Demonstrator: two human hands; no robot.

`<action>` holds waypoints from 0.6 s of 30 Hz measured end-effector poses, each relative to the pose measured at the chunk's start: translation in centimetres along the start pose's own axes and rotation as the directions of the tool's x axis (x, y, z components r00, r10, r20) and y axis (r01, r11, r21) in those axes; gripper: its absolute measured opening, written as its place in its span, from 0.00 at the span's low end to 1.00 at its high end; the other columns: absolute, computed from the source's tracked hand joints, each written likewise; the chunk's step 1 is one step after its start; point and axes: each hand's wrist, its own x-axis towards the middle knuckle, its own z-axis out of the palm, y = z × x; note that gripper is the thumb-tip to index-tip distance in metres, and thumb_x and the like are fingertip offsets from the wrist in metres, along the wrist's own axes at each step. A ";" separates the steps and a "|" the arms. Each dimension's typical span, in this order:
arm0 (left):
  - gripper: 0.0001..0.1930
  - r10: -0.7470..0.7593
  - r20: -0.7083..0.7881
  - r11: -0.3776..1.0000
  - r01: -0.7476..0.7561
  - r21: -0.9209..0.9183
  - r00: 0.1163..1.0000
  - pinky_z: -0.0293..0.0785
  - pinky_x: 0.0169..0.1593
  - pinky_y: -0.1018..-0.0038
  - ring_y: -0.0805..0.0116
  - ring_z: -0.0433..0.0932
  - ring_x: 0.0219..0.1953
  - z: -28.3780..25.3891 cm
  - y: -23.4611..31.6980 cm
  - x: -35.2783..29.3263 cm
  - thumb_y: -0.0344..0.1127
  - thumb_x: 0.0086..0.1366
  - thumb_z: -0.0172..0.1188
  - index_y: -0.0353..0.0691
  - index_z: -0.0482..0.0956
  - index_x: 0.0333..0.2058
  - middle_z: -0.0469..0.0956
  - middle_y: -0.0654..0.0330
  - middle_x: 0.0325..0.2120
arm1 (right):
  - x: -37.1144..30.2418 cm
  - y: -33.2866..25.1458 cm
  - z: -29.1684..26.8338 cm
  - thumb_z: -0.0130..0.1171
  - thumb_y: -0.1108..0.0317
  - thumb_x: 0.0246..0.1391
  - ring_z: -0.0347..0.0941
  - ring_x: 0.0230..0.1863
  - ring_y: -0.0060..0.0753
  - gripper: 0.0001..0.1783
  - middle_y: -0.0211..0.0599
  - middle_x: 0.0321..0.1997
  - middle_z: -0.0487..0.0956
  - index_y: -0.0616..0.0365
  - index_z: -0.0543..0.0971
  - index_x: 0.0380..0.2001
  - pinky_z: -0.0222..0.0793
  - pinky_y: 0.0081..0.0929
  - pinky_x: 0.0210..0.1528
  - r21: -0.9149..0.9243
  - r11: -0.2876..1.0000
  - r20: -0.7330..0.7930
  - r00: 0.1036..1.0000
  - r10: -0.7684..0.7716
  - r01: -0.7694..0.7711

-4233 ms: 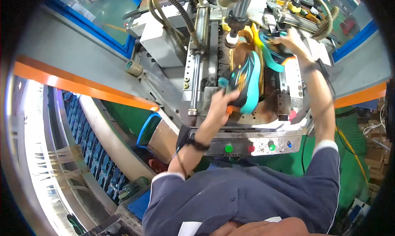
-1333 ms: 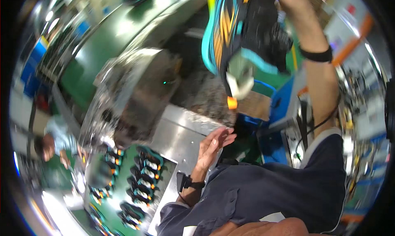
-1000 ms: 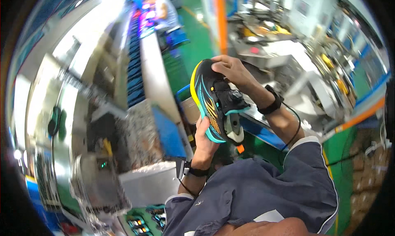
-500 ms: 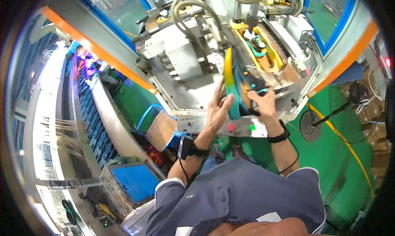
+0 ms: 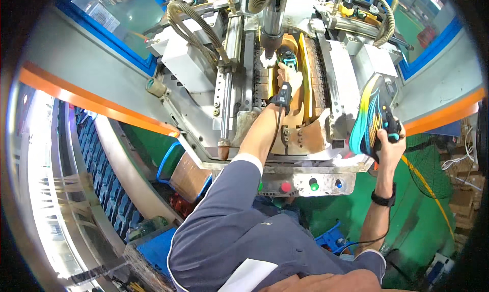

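Out to the right, my right hand (image 5: 391, 145) grips a shoe (image 5: 368, 120) with bright teal, yellow and blue stripes and a dark inside, held up on its end beside the machine. My left hand (image 5: 290, 78) reaches far into the machine's long trough, fingers curled at a black and teal shoe (image 5: 288, 59). That shoe sits between yellow side pads (image 5: 306, 73), just right of a metal press rod (image 5: 273, 24). My left hand and wrist cover part of it.
A front panel with round buttons (image 5: 314, 185) runs along the machine's near edge. Hoses (image 5: 191, 19) and a metal cylinder (image 5: 227, 98) stand left of the trough. A blue-framed stool (image 5: 189, 175) and a conveyor (image 5: 104, 162) are further left, a fan (image 5: 425, 162) at right.
The striped shoe was between both hands in front of the machine. My right hand has carried it right, while my left hand let go and reached into the trough. The view has shifted.
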 end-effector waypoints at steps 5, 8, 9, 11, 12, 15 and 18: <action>0.19 -0.135 -0.060 0.867 0.088 -0.490 0.989 0.77 0.38 0.69 0.57 0.80 0.35 -5.0 -3.2 1.0 0.30 0.50 0.67 0.28 0.75 0.40 0.80 0.51 0.34 | 9.5 -4.6 8.6 0.67 0.62 0.40 0.75 0.40 0.31 0.33 0.41 0.40 0.79 0.64 0.73 0.51 0.71 0.25 0.45 -0.333 0.940 0.093 0.995 -0.039 0.068; 0.10 -0.074 0.511 0.496 0.476 -0.726 0.856 0.80 0.31 0.67 0.65 0.81 0.33 -12.5 1.2 -9.3 0.29 0.60 0.59 0.32 0.77 0.40 0.81 0.56 0.35 | 14.9 -5.7 13.3 0.69 0.51 0.35 0.77 0.41 0.40 0.37 0.50 0.39 0.80 0.62 0.75 0.48 0.72 0.30 0.45 -0.631 0.768 0.266 0.960 0.084 0.108; 0.12 -0.047 0.487 0.464 0.451 -0.762 0.872 0.79 0.32 0.68 0.67 0.81 0.33 -15.2 0.0 -11.9 0.31 0.58 0.63 0.35 0.76 0.40 0.81 0.57 0.34 | 14.1 -7.5 17.2 0.69 0.51 0.34 0.77 0.41 0.42 0.37 0.52 0.39 0.80 0.64 0.75 0.47 0.72 0.32 0.45 -0.625 0.758 0.358 0.931 0.071 0.183; 0.19 -0.061 0.467 0.489 0.434 -0.756 0.882 0.76 0.46 0.69 0.68 0.78 0.41 -20.6 -0.6 -17.3 0.30 0.60 0.62 0.32 0.74 0.49 0.79 0.57 0.41 | 15.1 -6.5 23.8 0.68 0.52 0.34 0.78 0.41 0.45 0.36 0.55 0.39 0.80 0.67 0.75 0.45 0.73 0.36 0.44 -0.603 0.744 0.505 0.859 0.077 0.288; 0.22 -0.049 0.452 0.558 0.400 -0.727 0.891 0.72 0.50 0.72 0.70 0.76 0.44 -22.7 -0.6 -19.9 0.30 0.61 0.61 0.30 0.70 0.53 0.77 0.57 0.44 | 16.1 -3.7 26.5 0.68 0.52 0.35 0.78 0.41 0.46 0.36 0.56 0.39 0.80 0.69 0.75 0.44 0.73 0.37 0.44 -0.595 0.736 0.563 0.821 0.096 0.323; 0.24 -0.132 0.324 0.545 0.342 -0.766 0.937 0.67 0.55 0.73 0.71 0.72 0.49 -28.8 -3.0 -26.9 0.32 0.63 0.59 0.28 0.67 0.55 0.74 0.57 0.47 | 12.5 -2.3 34.0 0.64 0.60 0.39 0.79 0.41 0.51 0.24 0.56 0.37 0.80 0.68 0.77 0.36 0.75 0.39 0.43 -0.628 0.697 0.567 0.817 0.105 0.346; 0.25 -0.257 0.110 0.629 0.253 -0.735 0.960 0.66 0.55 0.74 0.70 0.72 0.48 -33.2 -4.9 -33.6 0.32 0.61 0.59 0.28 0.67 0.55 0.74 0.58 0.47 | 10.3 4.1 37.8 0.57 0.65 0.46 0.79 0.38 0.58 0.22 0.58 0.34 0.80 0.70 0.71 0.42 0.75 0.44 0.43 -0.597 0.672 0.513 0.853 -0.102 0.439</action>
